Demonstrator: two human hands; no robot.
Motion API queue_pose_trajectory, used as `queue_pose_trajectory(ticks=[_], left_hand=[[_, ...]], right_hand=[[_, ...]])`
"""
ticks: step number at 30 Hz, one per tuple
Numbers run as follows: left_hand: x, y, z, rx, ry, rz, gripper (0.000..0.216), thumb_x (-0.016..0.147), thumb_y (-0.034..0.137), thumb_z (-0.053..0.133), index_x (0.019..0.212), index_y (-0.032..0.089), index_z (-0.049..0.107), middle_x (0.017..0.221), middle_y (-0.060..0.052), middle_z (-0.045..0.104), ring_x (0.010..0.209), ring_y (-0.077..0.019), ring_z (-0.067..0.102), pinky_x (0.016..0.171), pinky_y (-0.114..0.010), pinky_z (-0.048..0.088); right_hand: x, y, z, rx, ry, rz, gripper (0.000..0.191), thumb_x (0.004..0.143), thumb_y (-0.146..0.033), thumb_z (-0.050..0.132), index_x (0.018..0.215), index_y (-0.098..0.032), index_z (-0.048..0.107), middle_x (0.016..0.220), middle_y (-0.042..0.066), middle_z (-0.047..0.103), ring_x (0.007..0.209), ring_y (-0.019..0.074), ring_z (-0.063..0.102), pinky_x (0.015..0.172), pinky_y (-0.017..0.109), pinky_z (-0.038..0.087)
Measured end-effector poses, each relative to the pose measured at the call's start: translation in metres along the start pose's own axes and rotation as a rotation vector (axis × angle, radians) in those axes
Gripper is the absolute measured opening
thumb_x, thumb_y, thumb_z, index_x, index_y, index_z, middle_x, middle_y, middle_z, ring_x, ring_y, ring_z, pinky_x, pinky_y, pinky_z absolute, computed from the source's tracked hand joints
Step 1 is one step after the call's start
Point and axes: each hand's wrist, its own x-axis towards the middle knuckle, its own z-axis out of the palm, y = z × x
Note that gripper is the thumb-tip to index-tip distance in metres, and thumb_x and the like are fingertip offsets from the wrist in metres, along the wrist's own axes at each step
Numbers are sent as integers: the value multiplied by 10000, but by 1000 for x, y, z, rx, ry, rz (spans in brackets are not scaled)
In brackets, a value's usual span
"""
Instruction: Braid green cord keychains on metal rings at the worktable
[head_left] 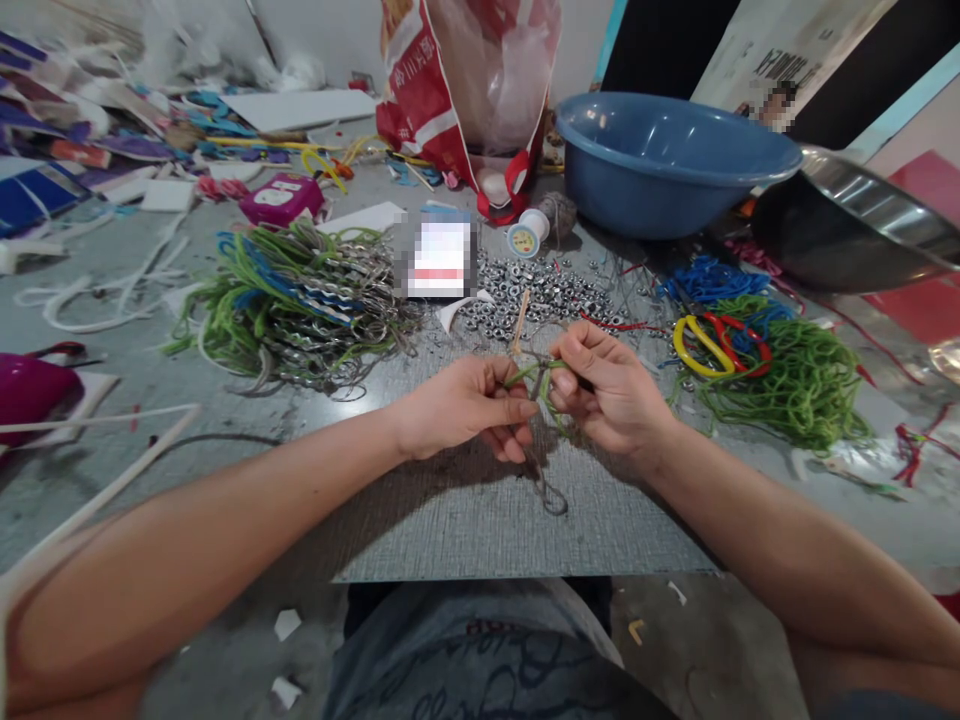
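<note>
Close together over the near middle of the table, my two hands work on green and grey-brown cords. My left hand [484, 405] is closed, its thumb and fingers pinching the cords [541, 375]. On the other side my right hand [611, 385] pinches the green cord near where the strands cross. A grey-brown cord end with a small loop [553, 498] hangs below. Just beyond the hands lie many small metal nuts [517, 295] and a thin wooden stick [522, 318]. The exact crossing of the strands is partly hidden by my fingers.
Left lies a bundle of green, blue and grey cords with metal pieces [300, 300]. Right are loose green cords [795, 385] and yellow-handled and red-handled scissors [701, 347]. Behind stand a blue basin [667, 180], a metal bowl [840, 225], a thread spool [525, 235] and a red bag [427, 90].
</note>
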Motion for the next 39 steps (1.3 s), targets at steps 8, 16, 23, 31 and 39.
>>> queue_pose_trajectory(ticks=[8,16,23,31,39], left_hand=[[-4,3,2,73,-54,-93,237,703,258,693,752,161,482,550,8,641,442,-121,627,425,-180,491],[-1,5,-1,70,27,-11,194,756,216,636,702,150,462,610,16,642,500,-94,638,483,-175,513],[-2,20,-11,65,170,22,138,803,184,566,761,172,435,618,29,631,450,-94,610,451,-196,482],[-4,25,-20,373,182,-122,77,847,225,479,811,192,420,611,34,639,340,-65,509,341,-179,311],[-12,29,-22,910,4,-324,198,836,361,424,781,181,484,531,7,630,303,-86,454,392,-224,337]], right_hand=[[-3,1,2,-19,-42,4,342,669,-408,736,668,-202,462,474,-91,483,361,15,334,362,156,184],[11,-7,-1,-36,31,9,280,693,-352,720,678,-183,497,470,-83,537,313,3,285,341,155,182],[42,-24,8,-90,136,66,214,882,-169,479,668,-167,485,464,-66,530,285,16,311,339,164,215],[49,-9,-2,-192,292,274,260,920,-206,429,663,-173,447,458,-73,498,275,19,302,338,173,218],[23,-8,-25,-1141,190,210,369,857,-371,508,1155,-153,514,675,12,617,419,107,483,444,259,353]])
